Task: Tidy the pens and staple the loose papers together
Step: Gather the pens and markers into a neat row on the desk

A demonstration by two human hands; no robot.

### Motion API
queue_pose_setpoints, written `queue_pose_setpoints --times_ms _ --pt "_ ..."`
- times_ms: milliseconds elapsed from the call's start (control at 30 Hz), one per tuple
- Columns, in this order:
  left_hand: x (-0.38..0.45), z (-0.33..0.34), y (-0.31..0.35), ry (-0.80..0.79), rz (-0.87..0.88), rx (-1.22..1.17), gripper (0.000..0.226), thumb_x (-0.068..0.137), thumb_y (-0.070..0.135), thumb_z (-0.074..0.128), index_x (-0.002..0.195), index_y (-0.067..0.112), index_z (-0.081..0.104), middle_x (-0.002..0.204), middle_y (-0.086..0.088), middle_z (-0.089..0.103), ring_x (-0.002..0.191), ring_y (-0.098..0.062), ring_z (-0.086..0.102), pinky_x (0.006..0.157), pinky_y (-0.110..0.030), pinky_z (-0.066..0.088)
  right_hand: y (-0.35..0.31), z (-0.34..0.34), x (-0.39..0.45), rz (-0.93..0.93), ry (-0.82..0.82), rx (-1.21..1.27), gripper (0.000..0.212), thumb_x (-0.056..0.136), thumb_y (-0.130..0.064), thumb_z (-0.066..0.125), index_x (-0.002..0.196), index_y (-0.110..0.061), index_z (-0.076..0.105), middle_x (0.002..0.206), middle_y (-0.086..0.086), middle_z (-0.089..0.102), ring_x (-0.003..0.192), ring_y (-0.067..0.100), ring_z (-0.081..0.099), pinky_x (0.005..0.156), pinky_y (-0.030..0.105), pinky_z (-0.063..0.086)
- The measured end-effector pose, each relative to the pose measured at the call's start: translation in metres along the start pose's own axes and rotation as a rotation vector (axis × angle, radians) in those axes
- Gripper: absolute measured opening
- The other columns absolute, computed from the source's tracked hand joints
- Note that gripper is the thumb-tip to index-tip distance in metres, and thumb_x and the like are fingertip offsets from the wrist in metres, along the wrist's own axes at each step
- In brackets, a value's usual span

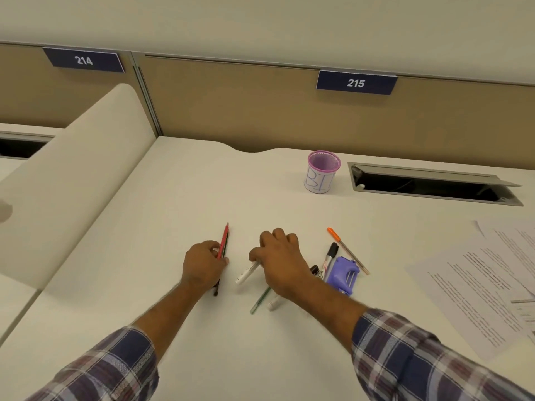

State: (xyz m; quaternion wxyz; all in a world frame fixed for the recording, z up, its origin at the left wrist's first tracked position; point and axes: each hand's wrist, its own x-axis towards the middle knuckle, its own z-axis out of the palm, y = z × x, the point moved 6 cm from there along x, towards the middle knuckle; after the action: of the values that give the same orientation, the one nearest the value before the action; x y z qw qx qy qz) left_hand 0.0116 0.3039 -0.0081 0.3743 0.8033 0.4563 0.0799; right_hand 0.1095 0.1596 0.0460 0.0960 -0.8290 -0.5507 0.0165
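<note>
Hands (204,263) curled around pens (223,244), palms down.

A white table (202,183) is backed by a tan partition (231,105) on which two dark number plates, 214 (84,60) and 215 (356,82), are fixed. An open cable slot (434,183) is set into the table's far right.
</note>
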Motion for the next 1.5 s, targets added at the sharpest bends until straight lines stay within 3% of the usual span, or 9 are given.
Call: queue_pose_setpoints --times_ms 100,233,367,500,667,767,933,1167,1500 --pt "-0.001 0.0 -0.001 -0.017 0.059 0.01 0.044 0.082 0.022 0.076 0.123 0.01 0.065 0.098 -0.003 0.064 0.089 -0.023 0.064 0.083 -0.036 0.056 -0.012 0.01 0.012 -0.082 -0.036 -0.003 0.042 0.084 0.0 0.048 0.109 -0.026 0.069 0.101 0.002 0.05 0.101 0.026 0.041 0.08 0.038 0.03" --pt "-0.008 -0.006 -0.006 -0.061 0.11 0.041 0.06 0.084 0.032 0.075 0.137 0.014 0.054 0.111 -0.002 0.059 0.097 -0.016 0.057 0.084 -0.025 0.042 -0.018 0.027 0.014 -0.091 -0.041 0.055 0.048 0.083 0.002 0.047 0.118 -0.025 0.065 0.104 0.004 0.051 0.102 0.027 0.042 0.082 0.038 0.033" --pt "-0.024 -0.016 -0.028 -0.192 0.168 0.076 0.08 0.072 0.039 0.085 0.142 0.024 0.047 0.116 0.005 0.053 0.083 -0.011 0.059 0.076 -0.02 0.045 -0.004 0.04 -0.001 0.113 0.037 0.325 0.057 0.081 -0.001 0.05 0.134 -0.022 0.051 0.12 0.004 0.048 0.109 0.025 0.043 0.091 0.036 0.041" --pt "-0.037 -0.013 -0.042 -0.288 0.24 0.15 0.099 0.061 0.035 0.092 0.146 0.025 0.042 0.117 0.01 0.046 0.089 -0.007 0.051 0.08 -0.017 0.042 -0.001 0.052 -0.014 0.333 -0.012 0.589 0.05 0.089 -0.027 0.056 0.137 -0.017 0.046 0.123 0.003 0.048 0.114 0.02 0.05 0.099 0.033 0.044" --pt "-0.034 -0.011 -0.034 -0.25 0.246 0.127 0.097 0.061 0.032 0.093 0.144 0.019 0.046 0.117 0.008 0.046 0.085 -0.007 0.049 0.079 -0.018 0.041 -0.012 0.06 -0.002 0.394 -0.095 0.639 0.057 0.087 -0.044 0.062 0.134 -0.015 0.047 0.123 0.006 0.051 0.11 0.022 0.055 0.095 0.036 0.047" --pt "-0.032 -0.01 -0.029 -0.242 0.261 0.126 0.092 0.061 0.033 0.092 0.142 0.021 0.049 0.114 0.009 0.047 0.082 -0.006 0.049 0.075 -0.016 0.039 -0.016 0.061 0.01 0.394 -0.124 0.654 0.051 0.087 -0.034 0.064 0.131 -0.014 0.048 0.117 0.007 0.054 0.106 0.023 0.056 0.092 0.035 0.047" --pt "-0.027 -0.011 -0.03 -0.219 0.291 0.123 0.082 0.064 0.032 0.091 0.138 0.02 0.055 0.106 0.013 0.048 0.08 -0.008 0.05 0.07 -0.013 0.038 -0.022 0.06 0.019 0.406 -0.121 0.784 0.042 0.084 -0.015 0.066 0.125 -0.013 0.056 0.089 -0.001 0.06 0.085 0.02 0.062 0.081 0.035 0.053" --pt "-0.019 -0.012 -0.029 -0.233 0.317 0.17 0.077 0.065 0.032 0.09 0.135 0.022 0.059 0.102 0.013 0.051 0.075 -0.008 0.051 0.062 -0.008 0.036 -0.026 0.068 0.023 0.447 -0.096 0.81 0.035 0.083 -0.012 0.067 0.117 -0.013 0.06 0.091 0.007 0.069 0.082 0.022 0.066 0.077 0.038 0.056" --pt "-0.018 -0.013 -0.026 -0.237 0.317 0.165 0.086 0.061 0.032 0.092 0.138 0.023 0.055 0.101 0.016 0.05 0.074 -0.008 0.051 0.065 -0.011 0.037 -0.027 0.067 0.029 0.472 -0.061 0.79 0.031 0.084 -0.014 0.069 0.114 -0.011 0.064 0.099 0.01 0.07 0.087 0.024 0.067 0.082 0.04 0.056"
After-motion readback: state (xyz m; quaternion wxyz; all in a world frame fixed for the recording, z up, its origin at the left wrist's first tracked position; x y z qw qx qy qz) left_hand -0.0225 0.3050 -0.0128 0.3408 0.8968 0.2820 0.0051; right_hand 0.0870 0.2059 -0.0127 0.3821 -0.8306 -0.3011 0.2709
